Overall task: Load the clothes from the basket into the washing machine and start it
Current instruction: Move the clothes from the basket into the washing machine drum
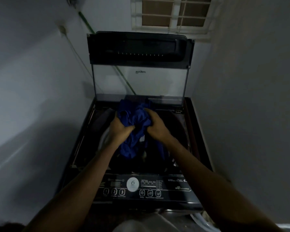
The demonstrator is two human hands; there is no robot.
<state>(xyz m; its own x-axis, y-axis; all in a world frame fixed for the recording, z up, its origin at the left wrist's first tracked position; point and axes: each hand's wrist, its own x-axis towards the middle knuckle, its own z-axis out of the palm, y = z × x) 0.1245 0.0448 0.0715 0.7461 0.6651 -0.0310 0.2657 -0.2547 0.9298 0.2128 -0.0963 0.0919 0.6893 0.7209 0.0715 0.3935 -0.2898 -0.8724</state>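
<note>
Both your hands are out over the open washer (141,168), a dark top-loader set in a corner btwn two pale walls. Your left hand (120,129) and right hand (155,125) are each closed on the same blue cloth (134,121), fingers curled into the bunched fabric from either side. The cloth is held above the tub mouth, its upper part wadded btwn the hands and a loose tail hanging down toward the tub; a small pale tag shows on the hanging part. The tub (151,158) below is dark, and there seem to be more dark clothes already in it, though the light is too poor to be sure. The lid (139,64) stands upright at the back, folded in two: a black upper section w/ a row of small dots, and a clear lower section w/ a small logo. The panel (141,188) runs along the near edge, w/ a white round badge marked 6 in the middle, buttons numbered 1, 2, 3 to its left and three round buttons to its right. A green line (107,52) runs diagonally down the left wall and shows through the clear lid. A window (171,12) w/ white bars sits high behind the washer. Your forearms reach in from the bottom corners, bare.
</note>
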